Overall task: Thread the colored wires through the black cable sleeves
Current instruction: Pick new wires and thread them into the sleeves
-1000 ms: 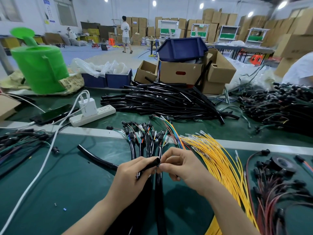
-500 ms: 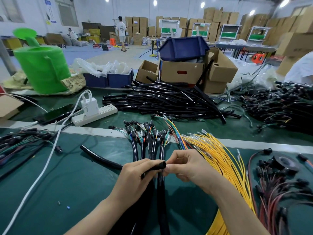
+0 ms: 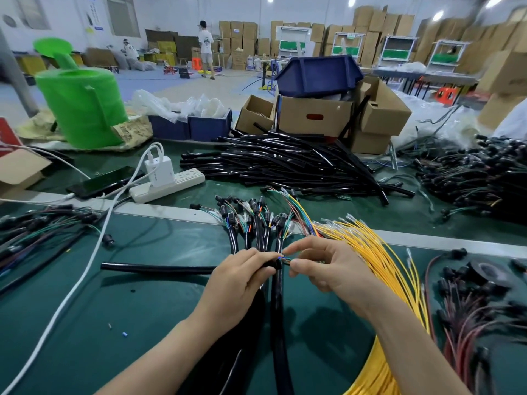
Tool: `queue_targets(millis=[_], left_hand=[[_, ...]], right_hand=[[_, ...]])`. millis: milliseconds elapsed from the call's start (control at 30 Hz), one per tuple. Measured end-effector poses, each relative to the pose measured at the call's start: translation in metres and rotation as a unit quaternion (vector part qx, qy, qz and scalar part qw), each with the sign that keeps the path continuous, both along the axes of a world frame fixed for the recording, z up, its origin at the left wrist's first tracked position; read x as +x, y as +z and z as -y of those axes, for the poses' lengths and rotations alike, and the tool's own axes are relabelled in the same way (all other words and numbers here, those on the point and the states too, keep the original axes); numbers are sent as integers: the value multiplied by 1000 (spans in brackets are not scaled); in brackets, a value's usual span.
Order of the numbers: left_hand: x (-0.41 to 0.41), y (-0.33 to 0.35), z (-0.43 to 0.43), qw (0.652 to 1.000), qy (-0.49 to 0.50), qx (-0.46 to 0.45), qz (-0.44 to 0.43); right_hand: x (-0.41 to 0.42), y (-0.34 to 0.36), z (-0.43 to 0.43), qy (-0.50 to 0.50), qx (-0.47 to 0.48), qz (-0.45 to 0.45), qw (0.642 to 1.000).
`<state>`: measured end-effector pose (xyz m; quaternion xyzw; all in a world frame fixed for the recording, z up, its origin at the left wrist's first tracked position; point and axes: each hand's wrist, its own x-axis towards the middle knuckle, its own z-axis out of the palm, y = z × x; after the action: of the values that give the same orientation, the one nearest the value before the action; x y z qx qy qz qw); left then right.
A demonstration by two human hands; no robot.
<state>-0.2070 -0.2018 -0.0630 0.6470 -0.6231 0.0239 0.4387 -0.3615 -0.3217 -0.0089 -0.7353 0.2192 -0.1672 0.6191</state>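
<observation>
My left hand point(image 3: 238, 283) grips the end of a black cable sleeve point(image 3: 159, 268) that trails left across the green mat. My right hand point(image 3: 328, 267) pinches a few thin colored wires point(image 3: 286, 258) right at the sleeve's mouth. A short stretch of blue and green wire shows between the two hands. Several finished sleeved cables point(image 3: 258, 223) with connectors fan out just behind my hands. A thick bundle of yellow wires point(image 3: 379, 252) runs under my right forearm.
A heap of black sleeves point(image 3: 288, 163) lies at the back centre, before cardboard boxes point(image 3: 313, 116). Power strip point(image 3: 168, 185), phone point(image 3: 104, 182) and white cable point(image 3: 82, 277) are at left, connector harnesses point(image 3: 484, 297) at right, a green watering can point(image 3: 81, 105) far left.
The sleeve in my left hand has swung to lie flat, pointing left. Colored wire tips now show at its mouth, and my right hand has shifted slightly right.
</observation>
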Motion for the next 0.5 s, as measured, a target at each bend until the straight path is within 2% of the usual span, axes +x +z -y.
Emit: queue_targets(millis=[267, 500], left_hand=[[-2, 2, -2, 1000, 2, 14, -17], [-5, 7, -5, 999, 14, 31, 36]], right_hand=[[1, 0, 0, -4, -10, 3, 1000], [3, 2, -5, -19, -89, -4, 996]])
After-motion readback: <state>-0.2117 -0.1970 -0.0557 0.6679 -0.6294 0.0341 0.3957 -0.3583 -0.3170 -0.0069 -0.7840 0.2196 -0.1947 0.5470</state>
